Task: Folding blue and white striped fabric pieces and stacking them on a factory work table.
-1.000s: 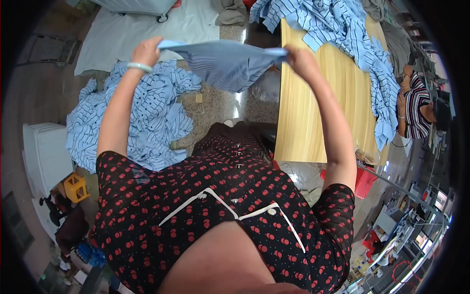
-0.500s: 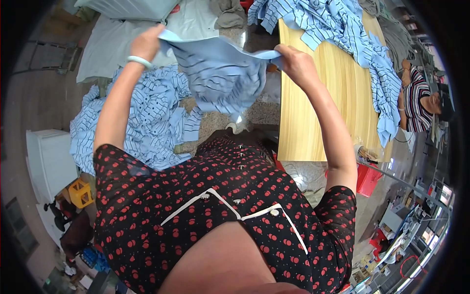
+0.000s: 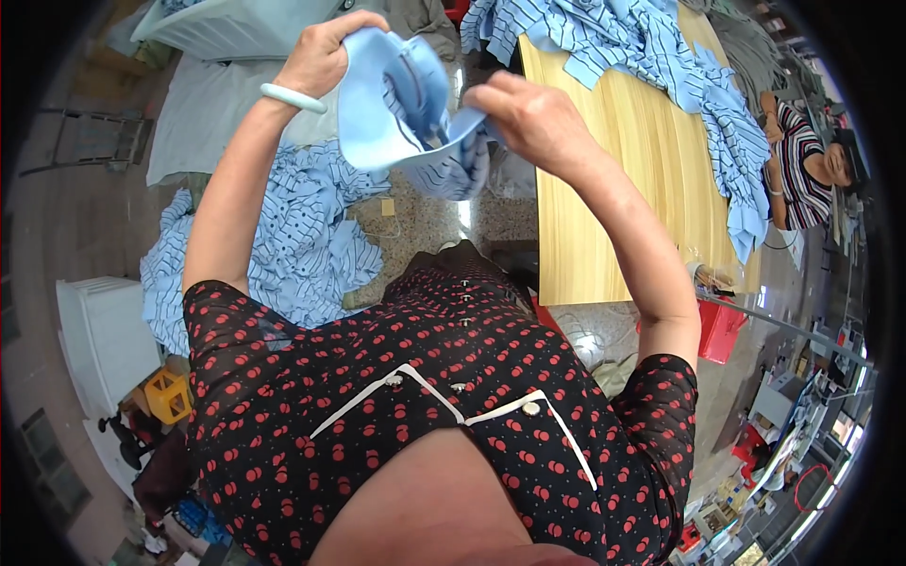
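Note:
A light blue shirt [image 3: 366, 118] with dark stripes hangs in the air in front of me, its plain blue edge spread into a loop. My left hand [image 3: 319, 61] is closed on that edge at one side, with a pale bangle on the wrist. At the other side my right hand [image 3: 536, 121] grips the same edge, its fingertips partly smeared by motion. The striped body of the shirt bunches below and behind the loop. Beneath my left arm lies a heap of striped shirts [image 3: 297, 231] with dark buttons.
A wooden table [image 3: 613, 208] stands to my right, with more striped shirts [image 3: 642, 47] along its far and right sides. Far left is a pale bin [image 3: 222, 33] on white sheeting. A person in a striped top [image 3: 802, 193] is beyond the table. A red box [image 3: 722, 330] stands near the table's corner.
My hands have come closer together, and the stretched edge now gapes into a loop. The right hand has moved left; the left hand has gone slightly up and right.

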Available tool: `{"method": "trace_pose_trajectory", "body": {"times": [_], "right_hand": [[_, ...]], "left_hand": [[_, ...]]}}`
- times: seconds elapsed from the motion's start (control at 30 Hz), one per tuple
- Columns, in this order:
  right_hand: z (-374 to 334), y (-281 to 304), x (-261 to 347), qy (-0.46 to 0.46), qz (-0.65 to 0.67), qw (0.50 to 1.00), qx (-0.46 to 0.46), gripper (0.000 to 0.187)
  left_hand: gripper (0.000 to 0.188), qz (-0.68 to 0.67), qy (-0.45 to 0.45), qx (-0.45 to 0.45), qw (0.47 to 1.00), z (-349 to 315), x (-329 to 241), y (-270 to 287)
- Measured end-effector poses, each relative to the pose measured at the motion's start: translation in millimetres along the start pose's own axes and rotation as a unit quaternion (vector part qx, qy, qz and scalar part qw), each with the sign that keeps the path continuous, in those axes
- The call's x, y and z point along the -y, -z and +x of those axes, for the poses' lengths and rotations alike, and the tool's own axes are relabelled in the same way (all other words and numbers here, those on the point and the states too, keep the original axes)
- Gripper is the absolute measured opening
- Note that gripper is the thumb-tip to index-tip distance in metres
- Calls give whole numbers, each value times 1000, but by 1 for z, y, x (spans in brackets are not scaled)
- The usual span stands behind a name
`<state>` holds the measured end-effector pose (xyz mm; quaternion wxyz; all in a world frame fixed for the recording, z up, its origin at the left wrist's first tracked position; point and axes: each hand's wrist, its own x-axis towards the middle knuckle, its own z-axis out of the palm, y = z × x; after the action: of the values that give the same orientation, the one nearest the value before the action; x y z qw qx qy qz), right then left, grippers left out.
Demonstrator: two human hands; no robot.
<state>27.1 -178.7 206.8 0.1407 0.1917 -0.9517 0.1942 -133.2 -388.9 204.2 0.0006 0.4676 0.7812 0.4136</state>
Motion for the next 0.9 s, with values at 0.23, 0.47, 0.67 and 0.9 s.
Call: {"method": "trace_pose_trajectory", "body": {"times": [0.23,0.47,0.67,0.9], "right_hand": [[30,26,-10,57,58,992,-100,13],[24,22,-5,-154,202,964,-82,21],[22,36,17,-151,379,901,-145,16],[-32,59,17,-113,303,888,-327,44]], "left_hand": [[13,-340,16,115,933,35,-74,4],[21,-200,22,-300,933,15,-64,-19],[82,2,17,-123,992,-7,-73,-58],[19,-370,86,-21,925,27,-117,-73]]}}
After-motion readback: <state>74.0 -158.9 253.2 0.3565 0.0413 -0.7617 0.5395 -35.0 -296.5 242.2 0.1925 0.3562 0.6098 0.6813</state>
